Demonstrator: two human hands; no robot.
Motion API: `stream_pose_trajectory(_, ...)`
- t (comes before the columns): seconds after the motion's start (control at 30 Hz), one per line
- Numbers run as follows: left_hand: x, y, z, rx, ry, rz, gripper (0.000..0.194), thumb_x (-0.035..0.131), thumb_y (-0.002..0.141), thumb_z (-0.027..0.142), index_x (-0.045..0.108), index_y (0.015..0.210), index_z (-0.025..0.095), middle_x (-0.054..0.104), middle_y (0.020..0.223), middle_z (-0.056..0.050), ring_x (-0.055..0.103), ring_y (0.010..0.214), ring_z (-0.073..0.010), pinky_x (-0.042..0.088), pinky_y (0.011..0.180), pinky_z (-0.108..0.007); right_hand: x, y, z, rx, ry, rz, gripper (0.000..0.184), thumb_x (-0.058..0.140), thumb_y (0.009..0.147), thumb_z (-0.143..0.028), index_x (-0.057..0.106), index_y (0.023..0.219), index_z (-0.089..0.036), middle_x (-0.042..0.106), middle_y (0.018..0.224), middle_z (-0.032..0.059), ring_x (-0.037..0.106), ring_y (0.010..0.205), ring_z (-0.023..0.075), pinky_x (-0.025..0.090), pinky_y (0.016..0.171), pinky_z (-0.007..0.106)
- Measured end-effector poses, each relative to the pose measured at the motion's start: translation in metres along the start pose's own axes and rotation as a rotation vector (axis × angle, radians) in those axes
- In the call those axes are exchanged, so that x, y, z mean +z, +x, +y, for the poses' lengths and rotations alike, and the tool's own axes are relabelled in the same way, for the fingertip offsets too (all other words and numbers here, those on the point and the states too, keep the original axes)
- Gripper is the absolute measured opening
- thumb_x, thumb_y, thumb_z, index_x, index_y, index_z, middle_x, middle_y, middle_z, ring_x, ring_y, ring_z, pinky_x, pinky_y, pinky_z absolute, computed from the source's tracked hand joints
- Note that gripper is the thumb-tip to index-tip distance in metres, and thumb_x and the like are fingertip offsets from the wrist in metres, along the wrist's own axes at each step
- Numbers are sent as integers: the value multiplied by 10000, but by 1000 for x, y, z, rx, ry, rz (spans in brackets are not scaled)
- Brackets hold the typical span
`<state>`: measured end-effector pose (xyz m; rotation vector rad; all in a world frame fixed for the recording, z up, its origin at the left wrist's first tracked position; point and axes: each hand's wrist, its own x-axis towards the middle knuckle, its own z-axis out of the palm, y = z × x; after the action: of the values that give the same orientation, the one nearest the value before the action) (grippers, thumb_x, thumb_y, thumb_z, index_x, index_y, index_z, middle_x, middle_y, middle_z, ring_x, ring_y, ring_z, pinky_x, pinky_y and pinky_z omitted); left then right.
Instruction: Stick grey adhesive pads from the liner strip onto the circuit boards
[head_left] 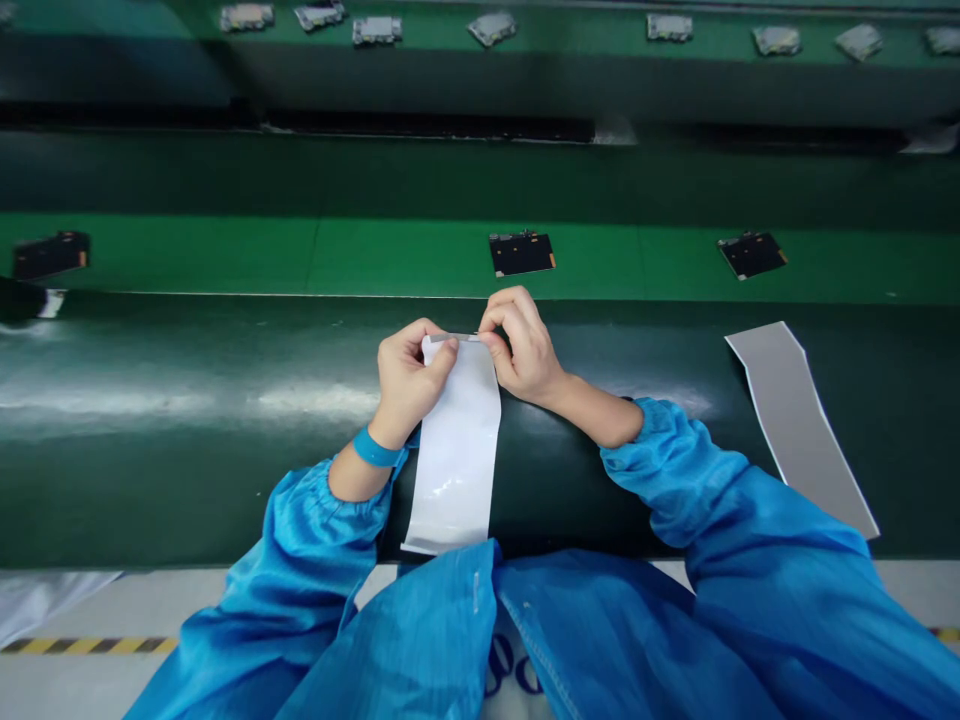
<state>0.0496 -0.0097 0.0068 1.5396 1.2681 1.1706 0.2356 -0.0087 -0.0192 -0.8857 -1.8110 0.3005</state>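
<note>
A long white sheet with a grey strip along its far edge lies before me on the dark green work surface. My left hand grips the sheet's far left corner, its thumb on top near the strip. At the right end of that edge, my right hand is closed in a pinch of thumb and forefinger. What sits between those fingertips is too small to make out. A blue band circles my left wrist.
A grey sheet with a white border lies to the right. Black circuit boards sit on the bright green belt beyond my hands. Several small silvery parts line a farther belt. The work surface's near edge runs by my body.
</note>
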Motion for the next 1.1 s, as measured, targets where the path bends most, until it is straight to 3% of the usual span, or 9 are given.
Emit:
stream_pose_trajectory(0.1,0,-1,0,11,13,-6,263,770,813,341,626,655,189,540,581,23,428,541,-110,308,505,-240,2,1,0,-34,5,30,89,476,1109,-282,541,1089,-224,626,1052,103,598,1042,266,497,909,449)
stream_pose_trajectory(0.4,2,-2,-1,28,45,-27,248,775,815,355,657,673,189,582,596,15,450,561,-118,328,531,-250,6,-3,-2,70,-85,-138,140,479,1063,-238,565,1173,-228,692,968,63,602,948,262,459,866,446)
stream_pose_trajectory(0.6,3,-2,-1,7,33,-12,259,771,806,358,638,657,192,559,582,23,430,548,-114,317,516,-248,5,-4,-3,51,-74,-87,136,470,1082,-245,550,1190,-225,686,946,58,602,911,250,470,844,427)
stream_pose_trajectory(0.77,2,-2,2,-27,14,-1,264,765,786,355,616,638,195,532,563,28,405,530,-111,294,498,-244,4,-3,-3,182,48,-59,173,517,1045,-226,528,1218,-230,693,978,59,636,967,234,506,841,400)
stream_pose_trajectory(1.1,-2,-3,8,43,47,24,281,745,807,365,624,616,198,554,556,13,461,536,-129,348,520,-244,6,0,6,383,190,123,225,599,982,-222,530,1196,-227,691,930,16,595,795,152,485,781,322)
